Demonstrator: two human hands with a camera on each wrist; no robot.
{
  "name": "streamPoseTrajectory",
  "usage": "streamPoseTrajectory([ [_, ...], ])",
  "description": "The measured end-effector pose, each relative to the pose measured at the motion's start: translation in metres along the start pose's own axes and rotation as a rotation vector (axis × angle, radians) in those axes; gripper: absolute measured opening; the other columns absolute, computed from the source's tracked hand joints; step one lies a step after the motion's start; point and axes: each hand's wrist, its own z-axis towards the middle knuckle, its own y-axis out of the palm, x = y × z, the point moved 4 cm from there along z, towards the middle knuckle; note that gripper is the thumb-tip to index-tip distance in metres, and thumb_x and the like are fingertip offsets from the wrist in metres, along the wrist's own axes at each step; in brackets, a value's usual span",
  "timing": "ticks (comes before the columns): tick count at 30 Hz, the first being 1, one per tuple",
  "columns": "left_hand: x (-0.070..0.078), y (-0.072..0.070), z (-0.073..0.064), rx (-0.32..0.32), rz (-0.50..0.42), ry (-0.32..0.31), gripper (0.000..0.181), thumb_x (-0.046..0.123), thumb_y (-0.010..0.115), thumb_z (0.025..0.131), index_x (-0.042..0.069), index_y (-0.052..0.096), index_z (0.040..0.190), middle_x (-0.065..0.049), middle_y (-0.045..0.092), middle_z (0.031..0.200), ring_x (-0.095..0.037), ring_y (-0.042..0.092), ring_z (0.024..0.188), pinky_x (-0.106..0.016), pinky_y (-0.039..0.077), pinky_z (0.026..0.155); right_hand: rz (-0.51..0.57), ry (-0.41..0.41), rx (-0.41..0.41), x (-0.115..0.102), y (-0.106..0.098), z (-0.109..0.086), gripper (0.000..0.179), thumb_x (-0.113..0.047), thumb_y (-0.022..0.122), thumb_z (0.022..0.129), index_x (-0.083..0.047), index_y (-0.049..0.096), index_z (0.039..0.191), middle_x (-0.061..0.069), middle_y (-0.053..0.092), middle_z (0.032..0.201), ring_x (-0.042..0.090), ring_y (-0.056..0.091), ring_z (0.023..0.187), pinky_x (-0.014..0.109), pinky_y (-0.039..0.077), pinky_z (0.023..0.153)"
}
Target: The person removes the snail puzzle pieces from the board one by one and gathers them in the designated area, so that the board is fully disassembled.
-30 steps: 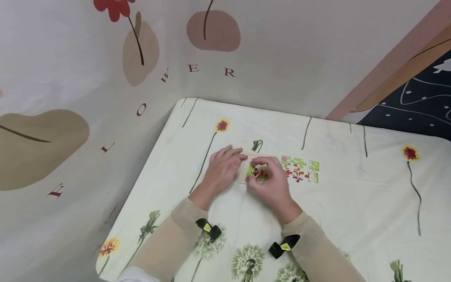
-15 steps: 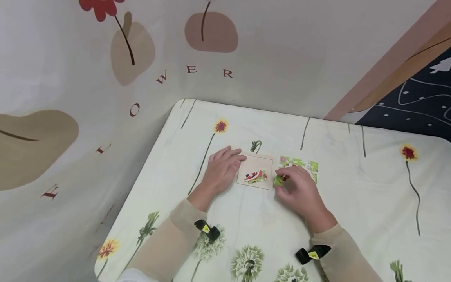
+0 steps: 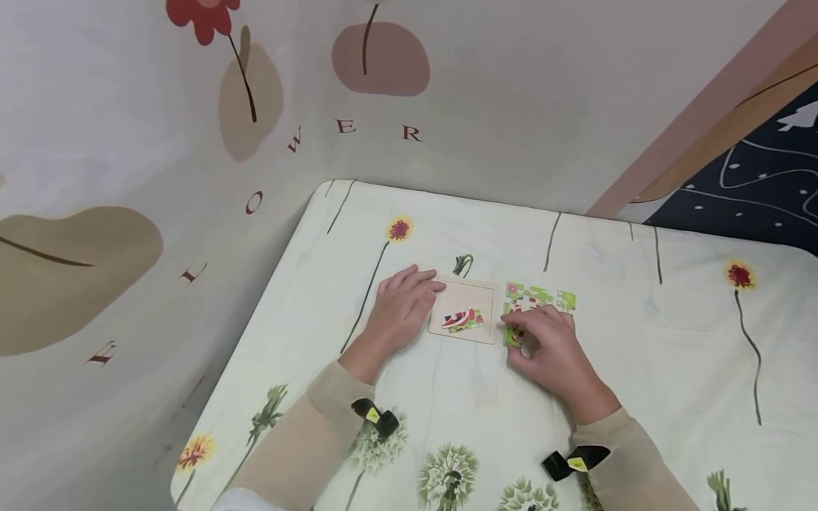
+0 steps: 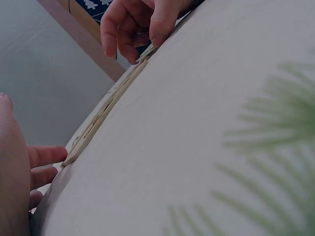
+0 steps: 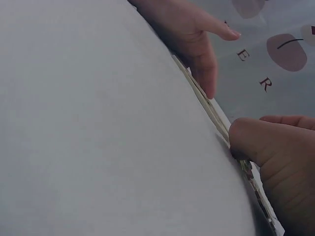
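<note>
A shallow wooden puzzle tray (image 3: 463, 297) lies on the table in the head view. Two or so overlapping puzzle pieces (image 3: 464, 321) rest in its lower part. My left hand (image 3: 401, 306) lies at the tray's left side, fingers extended and fingertips touching its edge. Just right of the tray, several jigsaw pieces (image 3: 540, 293) in green, red and white are laid out close together. My right hand (image 3: 549, 351) pinches a green puzzle piece (image 3: 513, 336) at their lower left corner, between thumb and forefinger. The right wrist view shows this thumb (image 5: 246, 140) low against the pieces, hiding the contact.
A white cloth (image 3: 652, 341) printed with flowers covers the table. Behind and to the left hangs a pale printed curtain (image 3: 511, 128), close to the table's back edge. Black straps with small cameras (image 3: 575, 461) sit on both wrists.
My right hand has moved right from over the tray to the laid-out pieces, carrying a green puzzle piece down beside them. Overlapping pieces in the tray are uncovered. My left hand stays put.
</note>
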Motion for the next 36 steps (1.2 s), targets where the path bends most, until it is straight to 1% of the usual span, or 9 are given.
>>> streamPoseTrajectory([
  [8, 0.000, 0.000, 0.000, -0.003, 0.005, 0.002, 0.078, 0.060, 0.009, 0.112, 0.019, 0.069, 0.141, -0.005, 0.053, 0.160, -0.032, 0.031, 0.157, -0.059, 0.023, 0.119, 0.017, 0.004, -0.018, 0.001, 0.003, 0.001, 0.044, -0.001, 0.078, 0.076, -0.011, 0.077, 0.118, -0.002, 0.076, 0.102, 0.022, 0.055, 0.100, 0.051, 0.030, 0.091],
  [15, -0.001, -0.001, 0.000, -0.002, 0.006, -0.003, 0.077, 0.060, 0.010, 0.112, 0.020, 0.069, 0.142, -0.004, 0.053, 0.160, -0.031, 0.030, 0.157, -0.058, 0.023, 0.120, 0.031, 0.006, -0.012, 0.000, 0.003, 0.003, 0.041, 0.001, 0.077, 0.077, -0.011, 0.077, 0.117, -0.002, 0.075, 0.100, 0.022, 0.054, 0.097, 0.051, 0.029, 0.089],
  [20, -0.001, -0.001, 0.001, -0.004, 0.002, -0.001, 0.071, 0.056, 0.015, 0.113, 0.019, 0.069, 0.141, -0.004, 0.053, 0.160, -0.032, 0.030, 0.157, -0.059, 0.023, 0.119, 0.047, 0.007, 0.016, -0.002, 0.002, 0.008, 0.039, -0.001, 0.076, 0.079, -0.009, 0.078, 0.117, 0.001, 0.076, 0.109, 0.023, 0.054, 0.099, 0.052, 0.029, 0.091],
  [23, -0.001, -0.001, 0.001, -0.009, 0.006, -0.004, 0.065, 0.051, 0.020, 0.114, 0.019, 0.069, 0.142, -0.004, 0.053, 0.160, -0.031, 0.030, 0.157, -0.058, 0.023, 0.120, 0.048, 0.006, 0.021, -0.008, 0.006, 0.016, 0.035, -0.006, 0.078, 0.081, -0.009, 0.078, 0.116, 0.003, 0.075, 0.113, 0.025, 0.053, 0.101, 0.053, 0.031, 0.092],
  [26, -0.002, 0.000, 0.001, -0.016, 0.014, -0.012, 0.059, 0.046, 0.024, 0.115, 0.020, 0.069, 0.142, -0.003, 0.052, 0.161, -0.031, 0.030, 0.157, -0.057, 0.022, 0.120, 0.040, -0.006, -0.009, -0.015, 0.016, 0.028, 0.031, -0.013, 0.082, 0.085, -0.010, 0.080, 0.115, 0.004, 0.073, 0.112, 0.028, 0.054, 0.102, 0.054, 0.034, 0.096],
  [28, -0.003, 0.001, 0.001, -0.019, 0.021, -0.016, 0.057, 0.044, 0.026, 0.114, 0.020, 0.069, 0.143, -0.003, 0.052, 0.161, -0.030, 0.029, 0.158, -0.057, 0.021, 0.121, 0.017, -0.014, -0.046, -0.020, 0.024, 0.034, 0.030, -0.016, 0.083, 0.087, -0.010, 0.080, 0.116, 0.005, 0.070, 0.111, 0.029, 0.055, 0.104, 0.056, 0.035, 0.105],
  [31, -0.005, 0.002, 0.001, -0.021, 0.028, -0.016, 0.057, 0.044, 0.026, 0.114, 0.021, 0.068, 0.144, -0.002, 0.051, 0.162, -0.030, 0.028, 0.158, -0.056, 0.020, 0.121, -0.015, -0.008, -0.106, -0.027, 0.036, 0.042, 0.031, -0.015, 0.083, 0.089, -0.009, 0.079, 0.119, 0.007, 0.066, 0.112, 0.031, 0.059, 0.107, 0.063, 0.026, 0.120],
  [33, -0.005, 0.003, 0.001, -0.022, 0.032, -0.013, 0.057, 0.044, 0.025, 0.114, 0.021, 0.068, 0.144, -0.002, 0.051, 0.162, -0.029, 0.028, 0.158, -0.056, 0.020, 0.121, -0.039, 0.007, -0.137, -0.031, 0.041, 0.046, 0.032, -0.013, 0.082, 0.090, -0.008, 0.079, 0.122, 0.008, 0.064, 0.112, 0.032, 0.058, 0.106, 0.067, 0.021, 0.122],
  [36, -0.005, 0.003, 0.002, -0.022, 0.034, -0.008, 0.056, 0.044, 0.026, 0.114, 0.021, 0.069, 0.143, -0.002, 0.051, 0.162, -0.029, 0.028, 0.158, -0.056, 0.021, 0.121, -0.055, 0.032, -0.166, -0.035, 0.046, 0.050, 0.033, -0.013, 0.080, 0.091, -0.008, 0.078, 0.124, 0.009, 0.063, 0.113, 0.033, 0.054, 0.103, 0.064, 0.027, 0.117],
])
